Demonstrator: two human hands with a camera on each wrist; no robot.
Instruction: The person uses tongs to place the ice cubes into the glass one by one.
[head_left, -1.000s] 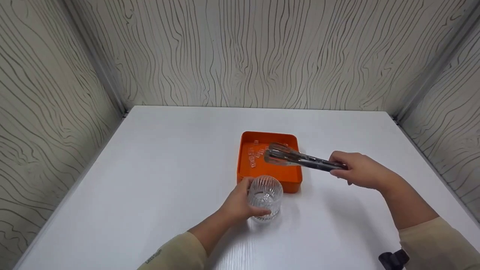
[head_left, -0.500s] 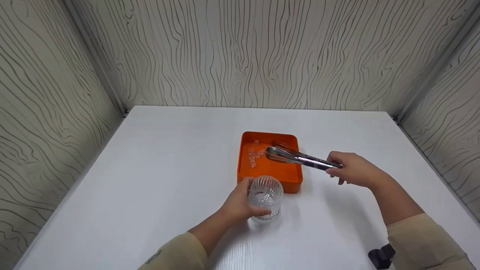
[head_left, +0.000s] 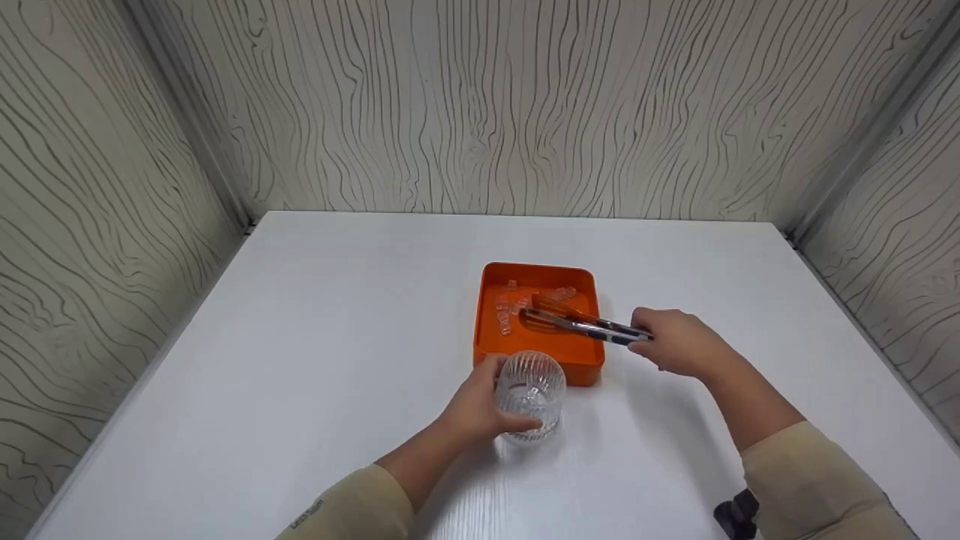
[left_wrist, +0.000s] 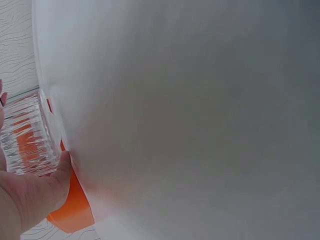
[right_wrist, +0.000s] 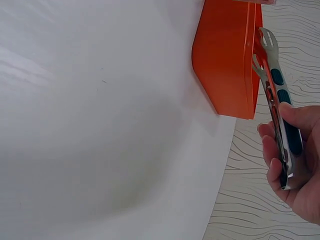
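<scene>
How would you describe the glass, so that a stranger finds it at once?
On the white table is an orange tray. At its near side, the left hand holds the glass. Its clear, round, ridged wall sets it apart from the tray and the tongs.

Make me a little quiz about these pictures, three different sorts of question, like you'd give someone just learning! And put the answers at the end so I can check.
1. What is the left hand holding?
2. True or false: the tongs are held in the right hand.
3. Pick one. The small clear pieces lie: A, on a sleeve; B, in the orange tray; C, on the wall.

Key:
1. A clear ridged glass.
2. True.
3. B.
</scene>
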